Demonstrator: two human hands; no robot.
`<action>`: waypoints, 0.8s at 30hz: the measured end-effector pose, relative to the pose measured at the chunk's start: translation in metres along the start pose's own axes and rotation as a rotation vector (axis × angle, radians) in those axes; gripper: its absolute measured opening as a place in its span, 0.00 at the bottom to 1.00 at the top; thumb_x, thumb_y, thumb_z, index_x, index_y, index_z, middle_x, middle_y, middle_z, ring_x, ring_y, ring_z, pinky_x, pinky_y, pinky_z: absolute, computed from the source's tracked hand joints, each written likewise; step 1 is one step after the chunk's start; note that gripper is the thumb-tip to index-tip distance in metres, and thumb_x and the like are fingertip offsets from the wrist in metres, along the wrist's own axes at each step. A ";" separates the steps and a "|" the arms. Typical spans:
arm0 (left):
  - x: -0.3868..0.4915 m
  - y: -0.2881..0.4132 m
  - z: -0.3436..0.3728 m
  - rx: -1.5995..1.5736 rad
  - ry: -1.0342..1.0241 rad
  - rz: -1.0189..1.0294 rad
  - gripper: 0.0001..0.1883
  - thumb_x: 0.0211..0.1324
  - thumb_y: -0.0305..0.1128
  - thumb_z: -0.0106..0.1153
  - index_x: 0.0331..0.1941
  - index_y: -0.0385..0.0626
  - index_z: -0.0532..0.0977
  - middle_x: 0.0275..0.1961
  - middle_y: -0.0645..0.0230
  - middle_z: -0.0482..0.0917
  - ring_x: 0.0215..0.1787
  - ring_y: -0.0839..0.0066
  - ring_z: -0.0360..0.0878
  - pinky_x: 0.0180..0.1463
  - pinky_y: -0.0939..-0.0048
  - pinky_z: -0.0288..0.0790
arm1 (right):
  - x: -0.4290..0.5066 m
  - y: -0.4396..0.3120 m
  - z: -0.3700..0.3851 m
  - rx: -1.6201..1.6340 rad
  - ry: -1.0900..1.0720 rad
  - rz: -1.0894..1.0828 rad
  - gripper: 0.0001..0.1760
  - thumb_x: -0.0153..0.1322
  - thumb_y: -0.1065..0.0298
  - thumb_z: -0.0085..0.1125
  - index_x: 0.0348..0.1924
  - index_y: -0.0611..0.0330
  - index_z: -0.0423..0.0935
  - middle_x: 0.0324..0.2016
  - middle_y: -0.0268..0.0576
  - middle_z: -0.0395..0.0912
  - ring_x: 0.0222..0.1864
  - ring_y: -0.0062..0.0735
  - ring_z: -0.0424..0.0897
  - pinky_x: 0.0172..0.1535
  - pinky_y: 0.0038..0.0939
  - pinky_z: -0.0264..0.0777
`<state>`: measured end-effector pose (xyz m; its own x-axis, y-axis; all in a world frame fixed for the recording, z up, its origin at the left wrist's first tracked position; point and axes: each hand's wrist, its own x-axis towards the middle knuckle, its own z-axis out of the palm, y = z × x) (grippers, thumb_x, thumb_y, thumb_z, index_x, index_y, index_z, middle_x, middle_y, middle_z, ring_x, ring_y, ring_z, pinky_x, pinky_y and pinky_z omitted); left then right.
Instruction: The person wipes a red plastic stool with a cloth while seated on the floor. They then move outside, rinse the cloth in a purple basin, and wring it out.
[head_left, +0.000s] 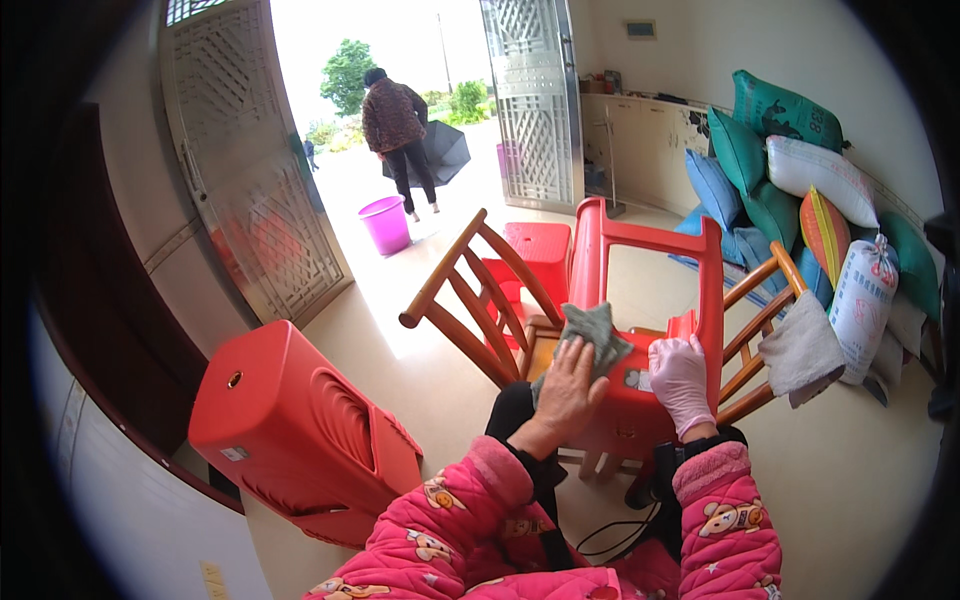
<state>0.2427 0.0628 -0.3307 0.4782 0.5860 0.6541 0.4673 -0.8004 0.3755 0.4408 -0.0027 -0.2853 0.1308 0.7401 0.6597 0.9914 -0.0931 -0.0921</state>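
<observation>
A red plastic stool lies on its side before me, its legs pointing away towards the doorway. My left hand, bare, presses a grey-green cloth against the stool's left edge. My right hand, in a pink glove, grips the stool near a cross-piece on its right side. Wooden chairs stand close by: one chair back rises to the left, another to the right with a light grey cloth draped over it. Part of the stool's underside and its support are hidden.
Stacked red stools stand at the left, and another red stool is behind the chair. Filled sacks are heaped at the right. Near the open metal doors are a purple bucket and a person by a dark umbrella.
</observation>
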 end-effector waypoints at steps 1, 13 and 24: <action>0.002 0.009 -0.002 0.089 -0.043 0.023 0.33 0.63 0.45 0.55 0.65 0.35 0.64 0.69 0.46 0.62 0.74 0.48 0.55 0.75 0.51 0.51 | -0.001 0.001 0.001 -0.004 -0.013 -0.004 0.13 0.73 0.61 0.49 0.31 0.53 0.80 0.32 0.41 0.82 0.41 0.42 0.80 0.60 0.50 0.64; 0.077 0.023 0.011 0.118 -0.312 0.144 0.27 0.64 0.45 0.50 0.61 0.40 0.69 0.67 0.55 0.68 0.73 0.55 0.59 0.74 0.49 0.51 | -0.001 0.007 0.008 -0.018 -0.014 -0.059 0.12 0.72 0.63 0.47 0.31 0.56 0.78 0.31 0.45 0.80 0.41 0.44 0.79 0.58 0.48 0.63; 0.077 0.016 0.013 0.089 -0.263 0.124 0.26 0.64 0.47 0.49 0.60 0.41 0.71 0.67 0.56 0.69 0.74 0.55 0.58 0.74 0.53 0.50 | -0.003 0.005 0.008 -0.008 -0.021 -0.042 0.15 0.75 0.61 0.46 0.33 0.57 0.79 0.34 0.46 0.81 0.44 0.46 0.78 0.62 0.50 0.61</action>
<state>0.2963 0.0962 -0.2829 0.7064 0.5066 0.4943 0.4510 -0.8604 0.2373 0.4453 0.0005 -0.2937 0.0893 0.7573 0.6469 0.9960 -0.0673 -0.0587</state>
